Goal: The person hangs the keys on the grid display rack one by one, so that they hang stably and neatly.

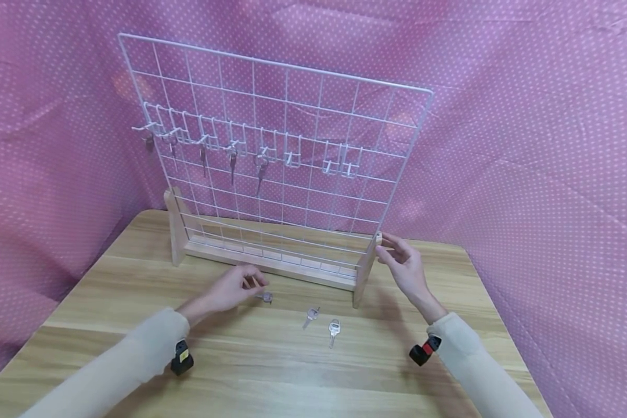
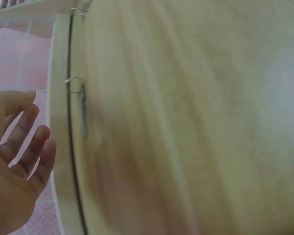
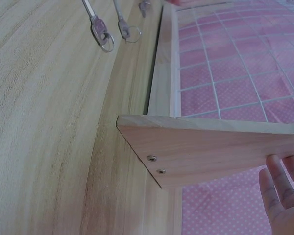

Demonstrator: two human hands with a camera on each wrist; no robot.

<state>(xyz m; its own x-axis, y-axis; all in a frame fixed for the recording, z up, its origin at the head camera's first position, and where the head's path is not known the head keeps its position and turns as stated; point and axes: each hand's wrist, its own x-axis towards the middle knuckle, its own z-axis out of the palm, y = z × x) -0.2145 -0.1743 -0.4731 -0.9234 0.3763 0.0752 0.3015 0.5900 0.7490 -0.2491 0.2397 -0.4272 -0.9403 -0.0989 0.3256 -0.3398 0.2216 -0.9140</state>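
My left hand [image 1: 235, 287] hovers low over the table beside a key [image 1: 266, 298], its fingers loosely bent. In the left wrist view that key [image 2: 84, 110], with its ring, lies apart from the fingertips. My right hand [image 1: 404, 267] is at the right wooden upright [image 1: 364, 270] of a white wire grid rack [image 1: 308, 188]. In the right wrist view, extended fingers [image 3: 279, 183] touch the upright's outer face; the thumb is out of that view. Two more keys, one with a ring [image 1: 310, 317] and one beside it [image 1: 334, 329], lie in front of the rack.
Several keys, such as one near the grid's middle [image 1: 262, 172], hang on the left hooks. Hooks farther right, such as one white hook [image 1: 330, 167], hold no key. The rack's wooden base [image 1: 271, 264] stands on the wooden table [image 1: 240, 371]. Pink dotted cloth [image 1: 528, 145] surrounds it.
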